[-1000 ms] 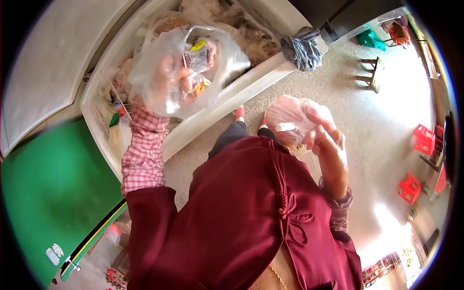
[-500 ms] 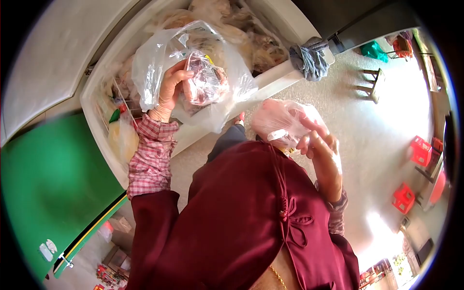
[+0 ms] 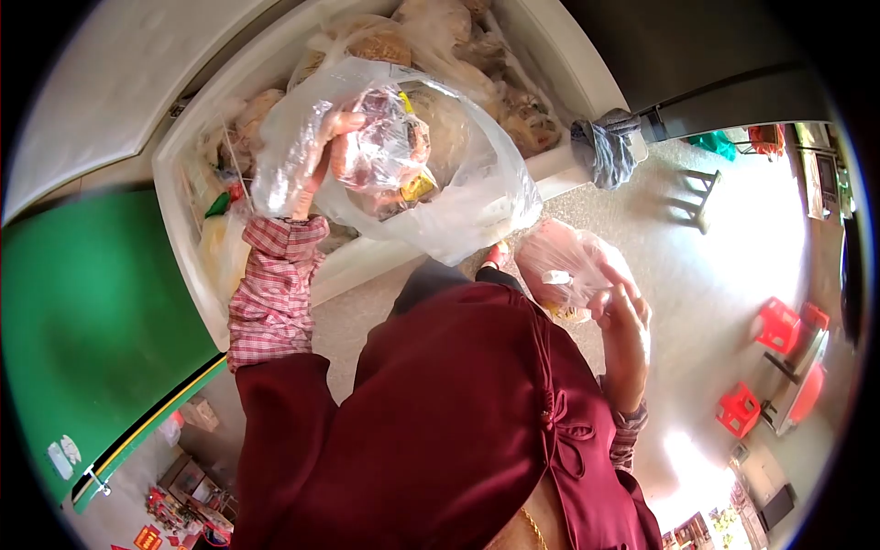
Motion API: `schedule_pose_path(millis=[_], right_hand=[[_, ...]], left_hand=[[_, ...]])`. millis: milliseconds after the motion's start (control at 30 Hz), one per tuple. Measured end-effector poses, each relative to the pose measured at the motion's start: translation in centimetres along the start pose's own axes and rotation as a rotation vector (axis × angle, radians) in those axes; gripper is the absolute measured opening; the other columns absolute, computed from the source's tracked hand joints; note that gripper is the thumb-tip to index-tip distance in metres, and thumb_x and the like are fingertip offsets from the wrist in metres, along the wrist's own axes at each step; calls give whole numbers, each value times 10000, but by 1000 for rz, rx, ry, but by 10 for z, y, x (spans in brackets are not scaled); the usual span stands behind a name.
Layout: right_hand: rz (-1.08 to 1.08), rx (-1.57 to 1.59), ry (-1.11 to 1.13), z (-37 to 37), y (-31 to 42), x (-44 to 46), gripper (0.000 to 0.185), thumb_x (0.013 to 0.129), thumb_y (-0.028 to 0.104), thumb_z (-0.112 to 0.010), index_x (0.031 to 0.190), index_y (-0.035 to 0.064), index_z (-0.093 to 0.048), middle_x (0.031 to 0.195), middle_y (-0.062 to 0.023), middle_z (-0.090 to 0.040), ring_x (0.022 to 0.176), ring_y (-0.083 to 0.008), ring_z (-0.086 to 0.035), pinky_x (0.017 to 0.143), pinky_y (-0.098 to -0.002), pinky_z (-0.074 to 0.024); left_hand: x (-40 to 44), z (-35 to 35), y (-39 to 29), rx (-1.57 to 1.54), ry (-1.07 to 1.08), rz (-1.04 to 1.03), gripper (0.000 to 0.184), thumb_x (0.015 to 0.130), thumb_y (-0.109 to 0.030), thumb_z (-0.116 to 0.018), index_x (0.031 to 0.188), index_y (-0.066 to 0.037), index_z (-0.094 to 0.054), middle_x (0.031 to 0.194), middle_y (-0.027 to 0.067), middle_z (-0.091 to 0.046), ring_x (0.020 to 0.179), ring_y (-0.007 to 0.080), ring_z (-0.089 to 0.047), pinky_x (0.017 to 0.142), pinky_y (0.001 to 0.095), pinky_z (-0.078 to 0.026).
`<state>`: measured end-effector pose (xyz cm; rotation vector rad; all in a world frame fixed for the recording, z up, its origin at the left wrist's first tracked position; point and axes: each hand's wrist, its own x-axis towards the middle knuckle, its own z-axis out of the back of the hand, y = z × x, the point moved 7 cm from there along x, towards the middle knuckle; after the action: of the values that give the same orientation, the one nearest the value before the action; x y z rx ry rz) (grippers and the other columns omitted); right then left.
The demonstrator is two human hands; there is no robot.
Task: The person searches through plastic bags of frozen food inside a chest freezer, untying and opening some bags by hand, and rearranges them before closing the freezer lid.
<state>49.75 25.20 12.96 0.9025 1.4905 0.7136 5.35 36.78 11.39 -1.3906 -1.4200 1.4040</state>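
My left hand [image 3: 318,163] is closed on a plastic-wrapped piece of reddish meat [image 3: 383,147], its thumb across the near side. A large clear plastic bag [image 3: 481,218] hangs open around the meat and covers part of that hand. Both are over an open chest freezer [image 3: 188,266] filled with bagged food. At my right side, out past the freezer's front wall, my right hand [image 3: 625,323] grips a pinkish plastic bag [image 3: 564,261] with bulky contents I cannot make out. Some of its fingers are behind the bag.
A grey cloth [image 3: 605,151] drapes over the freezer's right corner. Left of me stands a green panel [image 3: 101,293] with a dark, yellow-striped edge. Farther off on the right are a small stool [image 3: 698,197] and red plastic stools [image 3: 777,325]. A dark appliance [image 3: 715,55] stands beyond the freezer.
The clear bag has come up over my left hand and its mouth has spread wider to the right around the meat. My right hand and the pinkish bag have shifted slightly lower and right.
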Motion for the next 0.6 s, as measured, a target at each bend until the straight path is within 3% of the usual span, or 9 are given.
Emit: schedule_pose_path(millis=[67, 167, 233, 333, 367, 467, 500, 600], right_hand=[[-25, 24, 0, -3, -2, -1, 310, 935, 136, -495, 1158, -60, -586, 732, -39, -598, 669, -99, -501, 595, -206, -349], [24, -137, -30, -13, 4, -2, 332, 995, 177, -415, 1180, -48, -573, 669, 11, -507, 585, -32, -386, 536, -176, -299], [50, -143, -6, -13, 3, -1, 318, 995, 159, -410, 1162, -48, -586, 729, -2, -546, 595, -37, -405, 544, -182, -321], [80, -167, 11, -12, -2, 0, 322, 959, 166, -460, 1176, -34, -587, 718, -19, -568, 634, -71, -458, 578, -196, -331], [77, -171, 9, -12, -2, 0, 328, 949, 170, -472, 1181, -31, -585, 709, -22, -569, 643, -79, -469, 586, -199, -332], [44, -178, -8, -15, 1, -2, 333, 938, 171, -485, 1184, -29, -586, 704, -28, -573, 650, -87, -481, 591, -203, -331], [28, -184, -16, -15, 2, -1, 332, 937, 170, -485, 1183, -28, -587, 707, -28, -574, 651, -87, -482, 590, -203, -331], [-10, -196, -53, -13, 1, 0, 325, 934, 167, -489, 1183, -16, -592, 716, -28, -578, 654, -87, -488, 586, -203, -334]], left_hand=[[10, 12, 5, -68, 13, 53, 233, 745, -130, -723, 949, -34, -665, 733, 9, -609, 712, 87, -570, 708, 234, -459], [11, 4, 2, -165, 34, 157, 329, 734, -169, -711, 1018, -15, -647, 765, 10, -630, 721, 95, -582, 714, 240, -471], [7, -12, -15, -168, 141, 187, 440, 730, -199, -690, 1110, 10, -615, 1038, 79, -652, 929, 172, -621, 876, 275, -477], [7, -27, -21, -143, 181, 220, 487, 740, -244, -680, 1151, 5, -596, 1026, 80, -655, 919, 165, -621, 866, 270, -473], [13, -32, -22, -57, 280, 210, 505, 749, -287, -665, 1163, -7, -590, 1028, 78, -653, 928, 156, -616, 857, 269, -471], [26, -37, -20, 177, 265, 143, 506, 759, -310, -645, 1165, -11, -597, 1031, 67, -650, 929, 138, -607, 845, 261, -459], [26, -53, -31, 294, 344, 104, 574, 750, -287, -630, 1218, 37, -552, 1048, 106, -651, 924, 166, -619, 833, 268, -472], [38, -78, -33, 408, 404, -46, 572, 756, -296, -648, 1216, 32, -555, 1048, 84, -634, 906, 145, -601, 845, 252, -441]])
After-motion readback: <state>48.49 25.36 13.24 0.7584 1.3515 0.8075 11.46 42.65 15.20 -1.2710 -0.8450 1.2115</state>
